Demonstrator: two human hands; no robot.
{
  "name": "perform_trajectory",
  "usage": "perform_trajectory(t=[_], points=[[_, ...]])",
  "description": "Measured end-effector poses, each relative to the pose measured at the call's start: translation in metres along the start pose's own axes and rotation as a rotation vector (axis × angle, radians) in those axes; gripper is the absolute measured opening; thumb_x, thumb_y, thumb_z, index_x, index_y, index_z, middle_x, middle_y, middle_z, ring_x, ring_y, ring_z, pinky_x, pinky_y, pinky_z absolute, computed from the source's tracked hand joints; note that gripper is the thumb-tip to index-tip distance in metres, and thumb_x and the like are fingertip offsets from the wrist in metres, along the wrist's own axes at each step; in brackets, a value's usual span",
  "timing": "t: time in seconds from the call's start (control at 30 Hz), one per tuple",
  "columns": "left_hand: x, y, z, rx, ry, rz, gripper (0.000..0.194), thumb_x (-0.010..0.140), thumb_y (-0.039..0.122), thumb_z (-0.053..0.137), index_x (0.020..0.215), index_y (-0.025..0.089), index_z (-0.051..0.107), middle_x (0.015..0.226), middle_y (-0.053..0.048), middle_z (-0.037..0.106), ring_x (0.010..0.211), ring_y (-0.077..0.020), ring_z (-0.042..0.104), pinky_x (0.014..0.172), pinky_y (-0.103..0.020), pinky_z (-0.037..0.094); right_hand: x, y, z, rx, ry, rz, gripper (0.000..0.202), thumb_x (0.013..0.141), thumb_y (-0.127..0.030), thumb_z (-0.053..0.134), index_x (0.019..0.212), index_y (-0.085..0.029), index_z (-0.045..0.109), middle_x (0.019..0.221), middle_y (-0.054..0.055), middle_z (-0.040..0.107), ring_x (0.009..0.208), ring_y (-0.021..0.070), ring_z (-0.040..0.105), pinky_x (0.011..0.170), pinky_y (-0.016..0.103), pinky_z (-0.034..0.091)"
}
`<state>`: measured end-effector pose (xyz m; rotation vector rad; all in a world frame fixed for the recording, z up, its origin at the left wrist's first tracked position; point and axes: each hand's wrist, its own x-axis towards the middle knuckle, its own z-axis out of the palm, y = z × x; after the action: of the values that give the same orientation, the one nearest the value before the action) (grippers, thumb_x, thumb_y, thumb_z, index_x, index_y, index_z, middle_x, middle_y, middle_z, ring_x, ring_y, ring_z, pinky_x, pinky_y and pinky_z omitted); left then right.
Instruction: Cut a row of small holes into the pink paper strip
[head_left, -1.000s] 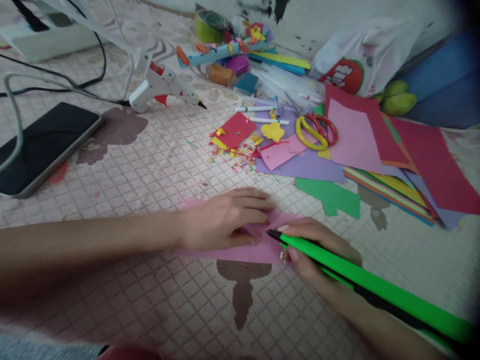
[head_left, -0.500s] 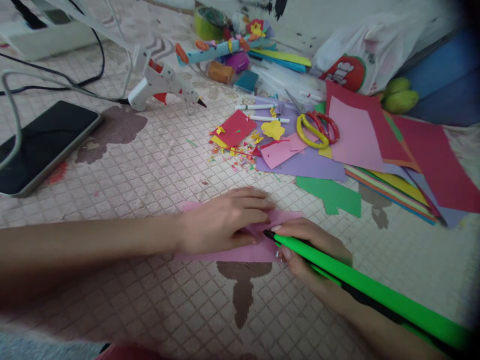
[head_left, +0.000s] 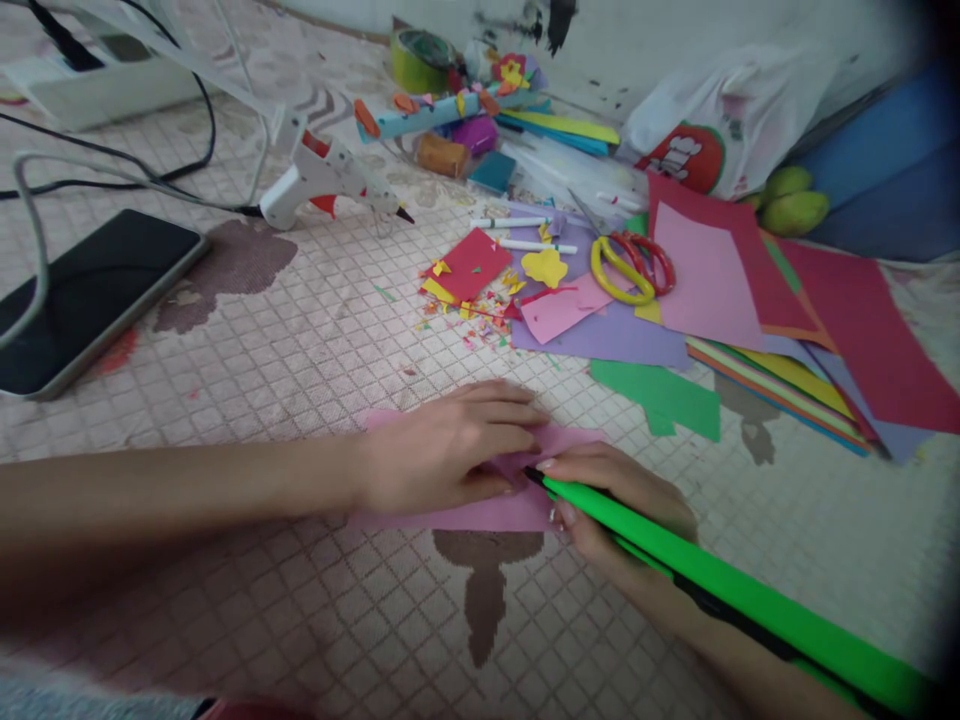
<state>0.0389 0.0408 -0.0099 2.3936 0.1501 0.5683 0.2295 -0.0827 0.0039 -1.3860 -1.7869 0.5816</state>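
Note:
A sheet of pink paper [head_left: 465, 517] lies on the patterned tablecloth in front of me. My left hand [head_left: 457, 440] rests flat on it, fingers stretched out and pointing right, covering much of its middle. At the paper's right side, my right hand [head_left: 615, 490] grips a bright green pen [head_left: 675, 550] with black parts. Its dark tip meets the paper or hovers just over it, close to my left thumb; which of the two I cannot tell. The pen's rear end rises toward the camera at the lower right.
Red-and-yellow scissors [head_left: 630, 275], coloured paper sheets [head_left: 712, 270] and paper scraps [head_left: 480, 310] lie beyond my hands. A green paper piece [head_left: 660, 398] is nearer. To the left are a glue gun [head_left: 330, 180], a phone [head_left: 97, 300] and cables. A plastic bag [head_left: 727, 130] stands at the back.
Both hands, the pen and the paper stay almost where they were. The whole view has shifted slightly, with things appearing a little lower.

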Motion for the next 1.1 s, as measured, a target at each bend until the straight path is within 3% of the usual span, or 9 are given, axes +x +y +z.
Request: perform_trajectory(t=[0.3,0.43,0.57,0.8,1.1], points=[[-0.002,0.004,0.001,0.028,-0.025,-0.045,0.032,0.088,0.023,0.064,0.119,0.014,0.062,0.135,-0.011,0.057,0.132,-0.0275,0.046,0.114,-0.046,0.037,0.005,-0.015,-0.006,0.013,0.105,0.065,0.024,0.081,-0.007,0.057,0.094,-0.025,0.066,0.082,0.001,0.069,0.063,0.0137,0.066,0.058,0.028,0.057],[0.0,0.009,0.001,0.047,-0.053,-0.081,0.031,0.089,0.025,0.063,0.117,0.014,0.063,0.138,-0.012,0.056,0.133,-0.0276,0.045,0.116,-0.048,0.034,-0.001,-0.013,-0.006,0.017,0.081,0.069,0.024,0.082,-0.008,0.057,0.098,-0.024,0.066,0.086,0.001,0.07,0.06,0.0116,0.065,0.055,0.026,0.055],[0.0,0.01,0.0,0.051,-0.06,-0.091,0.029,0.088,0.024,0.064,0.116,0.016,0.063,0.138,-0.011,0.056,0.134,-0.0276,0.045,0.116,-0.049,0.034,-0.002,-0.011,-0.003,0.03,0.054,0.074,0.024,0.083,-0.01,0.057,0.1,-0.024,0.066,0.077,-0.001,0.068,0.059,0.0121,0.064,0.055,0.026,0.055],[0.0,0.01,0.0,0.057,-0.066,-0.093,0.03,0.089,0.025,0.063,0.117,0.016,0.063,0.139,-0.011,0.055,0.134,-0.0272,0.045,0.117,-0.048,0.033,0.003,-0.014,-0.001,-0.013,0.088,0.057,0.022,0.081,-0.008,0.057,0.094,-0.023,0.066,0.077,0.0,0.069,0.063,0.0131,0.066,0.061,0.028,0.056],[-0.001,0.008,0.001,0.053,-0.068,-0.096,0.033,0.088,0.025,0.064,0.119,0.014,0.063,0.139,-0.011,0.054,0.135,-0.0273,0.043,0.118,-0.047,0.032,0.0,-0.01,-0.001,-0.001,0.069,0.075,0.023,0.082,-0.009,0.057,0.097,-0.023,0.066,0.077,0.0,0.069,0.06,0.0124,0.064,0.056,0.027,0.054]])
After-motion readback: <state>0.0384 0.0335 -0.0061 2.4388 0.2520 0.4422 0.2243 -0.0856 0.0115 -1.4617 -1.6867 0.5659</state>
